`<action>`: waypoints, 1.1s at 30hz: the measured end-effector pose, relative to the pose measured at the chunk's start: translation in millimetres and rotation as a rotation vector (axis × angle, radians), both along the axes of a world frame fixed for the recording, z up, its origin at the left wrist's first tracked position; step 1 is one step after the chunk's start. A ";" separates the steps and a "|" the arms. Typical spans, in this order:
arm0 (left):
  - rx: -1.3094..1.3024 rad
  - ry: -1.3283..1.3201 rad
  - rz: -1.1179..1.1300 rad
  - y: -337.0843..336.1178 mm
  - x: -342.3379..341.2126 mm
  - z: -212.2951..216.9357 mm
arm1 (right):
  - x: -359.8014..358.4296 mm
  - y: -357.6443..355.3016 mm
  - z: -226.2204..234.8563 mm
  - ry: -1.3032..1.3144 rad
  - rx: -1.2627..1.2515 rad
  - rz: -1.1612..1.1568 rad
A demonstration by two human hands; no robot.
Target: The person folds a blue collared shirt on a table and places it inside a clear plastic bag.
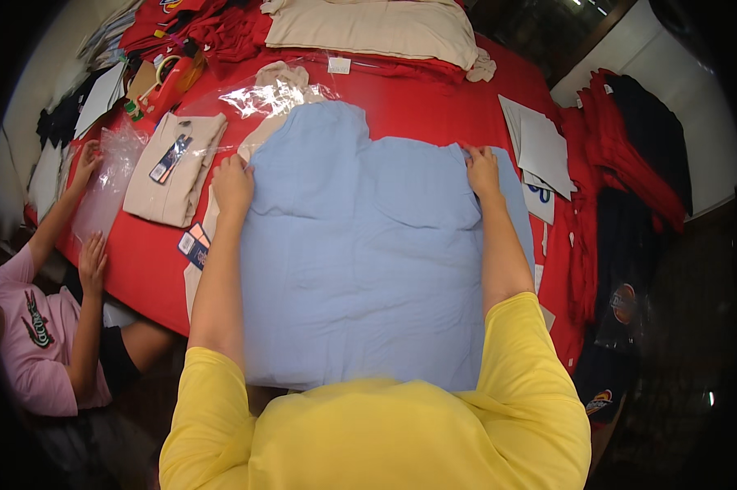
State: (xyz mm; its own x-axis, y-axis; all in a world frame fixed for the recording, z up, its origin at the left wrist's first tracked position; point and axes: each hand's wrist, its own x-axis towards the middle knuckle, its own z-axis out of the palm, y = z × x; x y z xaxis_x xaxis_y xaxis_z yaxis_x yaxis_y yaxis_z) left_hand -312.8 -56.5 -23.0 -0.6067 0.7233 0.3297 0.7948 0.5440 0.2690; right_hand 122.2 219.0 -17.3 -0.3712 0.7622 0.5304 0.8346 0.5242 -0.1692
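A blue shirt (pixel 360 261) is spread flat on the desk (pixel 434 102). Its upper corners are pressed under the left hand (pixel 232 184) and right hand (pixel 483 170), each grip flat, enclosing nothing. The cloth is judged light, limp, unbreakable; edges are best pinched.

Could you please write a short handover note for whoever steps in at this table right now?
Left hand: flat on the light blue shirt, at its upper left edge, holding nothing.
Right hand: flat on the shirt's upper right edge, holding nothing.
The shirt lies spread on the red table, over a beige garment.
Done: the shirt's top looks folded in.
Left: the rest of the folding; a clear bag lies beyond.
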 end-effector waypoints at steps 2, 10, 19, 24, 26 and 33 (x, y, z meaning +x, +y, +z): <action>0.126 -0.077 0.039 26.3 -6.1 2.5 | 7.9 19.4 -11.7 -0.073 -0.058 -0.171; 0.116 0.187 -0.132 74.0 -27.6 2.1 | 31.2 52.1 -9.1 -0.053 -0.029 -0.582; 0.030 -0.431 -0.243 -7.3 -62.2 4.9 | 13.3 -121.5 3.7 -0.217 -0.227 -0.135; 0.192 -0.273 -0.154 7.0 -52.3 23.0 | 74.9 -138.0 10.1 0.349 -0.258 -0.053; 0.164 -0.080 -0.141 -0.6 -47.8 25.5 | 159.1 -152.6 25.1 -0.042 -0.390 -0.246; 0.061 -0.128 -0.541 -55.0 110.0 26.6 | 298.3 -254.1 18.1 0.000 -0.624 -0.484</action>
State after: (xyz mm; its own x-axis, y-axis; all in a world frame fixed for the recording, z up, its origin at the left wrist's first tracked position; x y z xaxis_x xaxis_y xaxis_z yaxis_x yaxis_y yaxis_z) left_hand -202.8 -111.5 3.5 -0.1927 0.9247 0.3284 0.9153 0.0487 0.3999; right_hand 420.4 -35.1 0.8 0.0783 0.9958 -0.0483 0.9458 -0.0895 -0.3123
